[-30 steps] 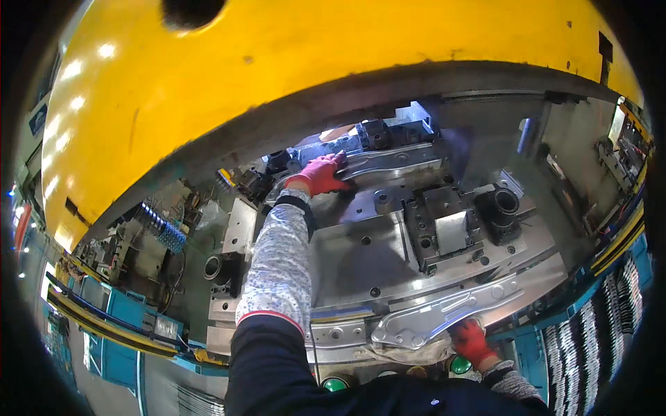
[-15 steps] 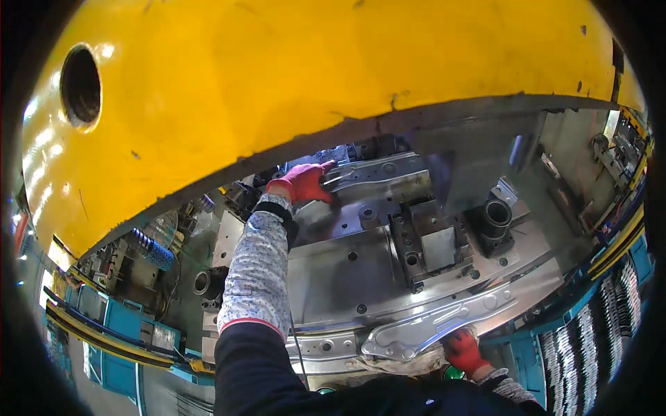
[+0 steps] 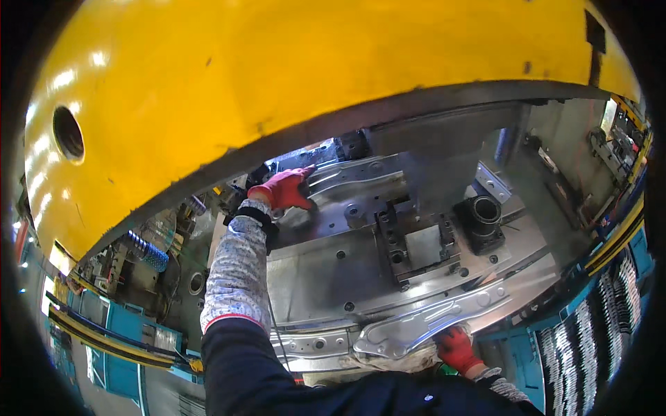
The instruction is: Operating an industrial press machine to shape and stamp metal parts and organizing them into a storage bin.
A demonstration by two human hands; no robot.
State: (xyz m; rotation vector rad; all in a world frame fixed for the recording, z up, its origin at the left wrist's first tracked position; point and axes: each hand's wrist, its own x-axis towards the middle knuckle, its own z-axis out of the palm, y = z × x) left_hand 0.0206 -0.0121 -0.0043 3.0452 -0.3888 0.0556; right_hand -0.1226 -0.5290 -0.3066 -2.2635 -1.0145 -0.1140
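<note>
Here under the yellow press (image 3: 312,55), 2 red-gloved hands are at work. The left hand (image 3: 284,189) reaches deep, thumb and fingers spread at the left end of the far metal part (image 3: 364,172), which sits at the back of the die. Down front, the right hand (image 3: 458,350) curls at the lower edge of the near metal panel (image 3: 430,315); whether it's pinching that edge, I cannot tell. A pale cloth (image 3: 409,360) lies just beside.
</note>
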